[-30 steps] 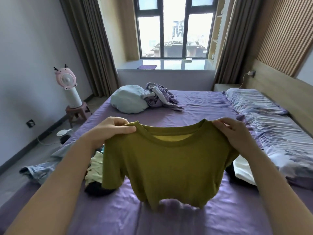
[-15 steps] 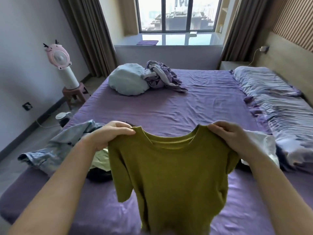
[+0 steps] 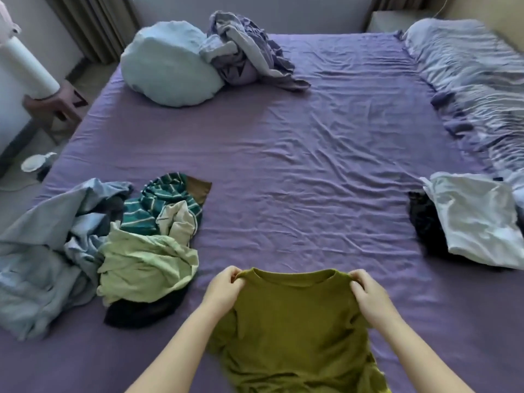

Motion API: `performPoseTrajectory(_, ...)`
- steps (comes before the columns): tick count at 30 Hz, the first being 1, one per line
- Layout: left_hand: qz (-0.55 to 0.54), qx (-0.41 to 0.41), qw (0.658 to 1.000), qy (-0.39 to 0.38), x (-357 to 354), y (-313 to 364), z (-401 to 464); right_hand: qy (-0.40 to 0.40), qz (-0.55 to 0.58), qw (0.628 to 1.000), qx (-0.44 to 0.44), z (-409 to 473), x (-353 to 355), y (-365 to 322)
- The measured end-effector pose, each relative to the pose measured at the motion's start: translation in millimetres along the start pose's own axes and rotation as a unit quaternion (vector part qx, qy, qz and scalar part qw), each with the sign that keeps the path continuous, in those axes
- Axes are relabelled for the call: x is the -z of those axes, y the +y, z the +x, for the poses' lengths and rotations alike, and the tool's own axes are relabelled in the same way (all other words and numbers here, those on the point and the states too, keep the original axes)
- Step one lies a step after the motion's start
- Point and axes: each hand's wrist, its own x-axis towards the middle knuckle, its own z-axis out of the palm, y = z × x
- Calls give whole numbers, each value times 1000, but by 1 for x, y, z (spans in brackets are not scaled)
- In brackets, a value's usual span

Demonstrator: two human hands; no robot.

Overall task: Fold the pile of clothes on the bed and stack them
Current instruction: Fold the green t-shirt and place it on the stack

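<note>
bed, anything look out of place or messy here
The unfolded clothes pile spills over the bed's left edge, and a crumpled purple garment lies apart at the far end. Both hands grip the green t-shirt by its shoulders.

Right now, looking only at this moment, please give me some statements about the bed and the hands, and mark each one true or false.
1. Both hands, left and right, hold the olive shirt at its shoulders. True.
2. The unfolded pile lies to the right of the shirt. False: it lies to the left.
3. A white garment lies on something black near the right edge. True.
4. The pale blue cushion is on the floor. False: it lies on the bed, far left, touching crumpled purple cloth.
</note>
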Motion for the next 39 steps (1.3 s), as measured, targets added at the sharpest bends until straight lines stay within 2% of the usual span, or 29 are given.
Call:
performPoseTrajectory(5,15,-11,1000,-21,-15,-16,65,80,-33,996,-3,43,-29,19)
performPoseTrajectory(8,43,-22,999,-10,-23,-21,93,89,-61,994,12,69,-34,23)
performPoseTrajectory(11,83,-40,995,28,-21,-14,125,87,-83,993,13,102,-28,19)
performPoseTrajectory(16,95,-113,983,112,2,34,195,146,-71,985,63,175,0,-7)
performPoseTrajectory(20,86,-127,979,131,15,73,241,174,-26,981,84,231,19,-27)
performPoseTrajectory(23,102,-102,979,147,7,85,266,162,-19,984,66,266,22,-28)
performPoseTrajectory(25,149,-73,974,154,-6,84,278,131,-33,989,51,285,18,-21)
performPoseTrajectory(29,232,-2,966,111,-33,72,292,53,-55,995,69,307,1,-1)
performPoseTrajectory(31,271,-1,951,150,-47,69,290,44,-36,995,87,306,-2,12)
performPoseTrajectory(33,254,-48,942,215,-68,75,280,66,8,995,78,299,-2,25)
performPoseTrajectory(35,231,-120,939,223,-100,88,267,90,63,993,52,292,-1,38)
performPoseTrajectory(37,211,-176,944,181,-136,104,257,95,93,991,32,284,-1,48)
performPoseTrajectory(39,179,-188,958,121,-169,120,252,85,117,989,20,278,-3,55)
